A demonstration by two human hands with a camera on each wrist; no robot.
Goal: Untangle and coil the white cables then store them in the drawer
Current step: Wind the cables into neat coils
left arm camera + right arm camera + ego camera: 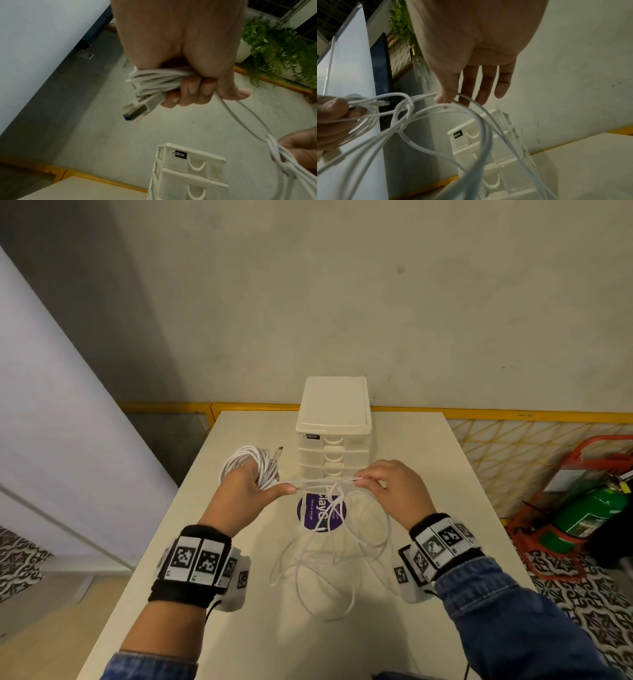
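My left hand [251, 491] grips a coiled bundle of white cable [251, 465]; its fingers [190, 93] curl round the loops, and a USB plug [137, 111] sticks out of the bundle. A strand runs from it to my right hand [380, 482], which pinches the cable between thumb [443, 97] and forefinger, other fingers straight. Between the hands sits a knot [404, 106]. Loose tangled loops [329, 559] hang down onto the table. The small white drawer unit [334, 426] stands just behind the hands, its drawers closed.
The cream table [462, 508] carries a round purple sticker [308, 510] under the cables. A yellow railing [513, 414] runs behind the table. A green fire extinguisher [589, 515] in a red stand sits on the floor at right. A white panel [51, 405] leans at left.
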